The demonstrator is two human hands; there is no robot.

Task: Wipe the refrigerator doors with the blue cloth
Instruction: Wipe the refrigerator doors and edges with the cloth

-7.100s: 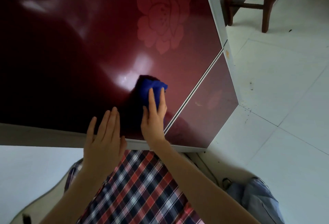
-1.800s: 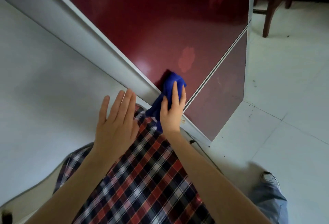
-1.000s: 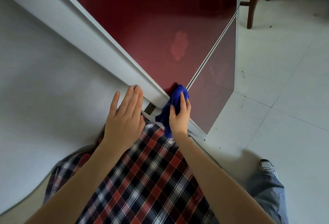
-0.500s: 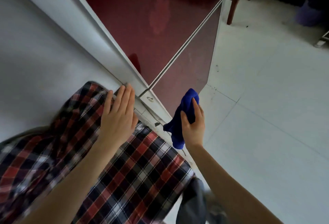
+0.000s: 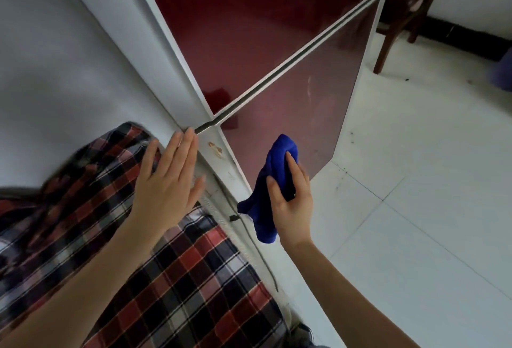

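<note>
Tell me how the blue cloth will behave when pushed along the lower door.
Likely floppy: the blue cloth bunches in the right hand and its loose end droops below the fingers. Probably light, since a partial grip carries it. On the glossy lower door it should flatten and glide, hardly resisting.

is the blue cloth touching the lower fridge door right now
Cannot tell. The head view shows the blue cloth, gripped by the right hand, overlapping the lower door, but neither contact nor a gap shows.
</note>
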